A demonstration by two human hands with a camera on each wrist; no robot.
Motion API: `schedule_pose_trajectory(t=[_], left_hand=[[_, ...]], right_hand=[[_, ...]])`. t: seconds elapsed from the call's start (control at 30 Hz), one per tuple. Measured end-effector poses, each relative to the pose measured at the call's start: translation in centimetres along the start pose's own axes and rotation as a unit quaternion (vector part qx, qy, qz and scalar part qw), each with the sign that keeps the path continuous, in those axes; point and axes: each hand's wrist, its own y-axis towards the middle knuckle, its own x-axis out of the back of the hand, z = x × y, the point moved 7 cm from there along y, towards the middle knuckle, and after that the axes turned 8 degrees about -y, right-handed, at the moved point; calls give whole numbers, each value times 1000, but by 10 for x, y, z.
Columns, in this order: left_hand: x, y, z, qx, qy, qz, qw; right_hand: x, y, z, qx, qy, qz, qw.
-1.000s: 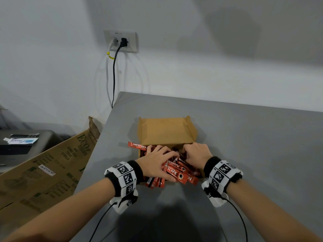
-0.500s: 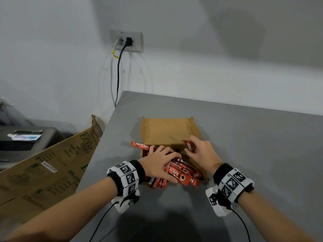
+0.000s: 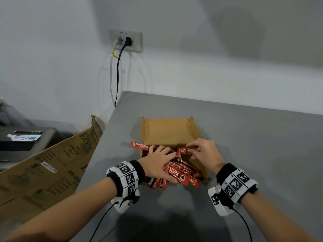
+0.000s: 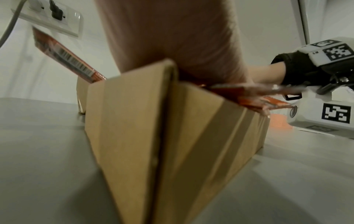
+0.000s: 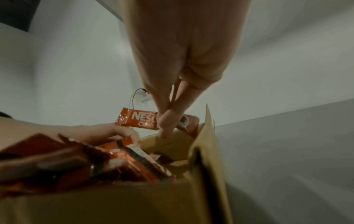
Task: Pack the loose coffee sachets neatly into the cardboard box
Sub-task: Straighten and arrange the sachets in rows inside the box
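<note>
Right now the right hand (image 3: 203,151) is pinching one sachet (image 3: 183,151) just above the cardboard box (image 3: 167,131) while the left hand (image 3: 158,162) is lying flat-fingered over the jumbled sachets (image 3: 181,173) at its near end, so laying this one straight probably comes next.

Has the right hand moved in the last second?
Yes. The right hand rose off the sachet pile toward the cardboard box's far flap, pinching one sachet.
</note>
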Motion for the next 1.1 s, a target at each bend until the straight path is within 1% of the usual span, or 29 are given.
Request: schedule_pose_trajectory(t=[0.1, 0.23, 0.33, 0.4, 0.47, 0.57, 0.7, 0.8, 1.0, 1.1], left_hand=[[1, 0, -1, -3, -10, -1, 1000], [1, 0, -1, -12, -24, -9, 1000], [1, 0, -1, -13, -23, -12, 1000], [1, 0, -1, -14, -23, -11, 1000], [1, -1, -1, -14, -21, -11, 1000], [1, 0, -1, -13, -19, -13, 1000], [0, 0, -1, -15, -14, -10, 1000], [0, 1, -1, -14, -15, -6, 1000], [1, 1, -3, 2, 0, 6, 1000], [1, 1, -2, 7, 3, 5, 1000]], right_hand=[[3, 2, -2, -1, -55, -3, 998], [4, 5, -6, -15, -70, 3, 997], [1, 8, -3, -6, -100, 17, 995], [-1, 10, 3, 15, -129, 29, 991], [-4, 13, 10, 40, -185, 38, 981], [-3, 19, 17, 60, -276, 32, 959], [-19, 20, 18, 73, -332, 102, 935], [-24, 16, 15, 78, -327, 124, 934], [-22, 16, 19, 72, -336, 127, 931], [-25, 14, 21, 65, -321, 148, 933]])
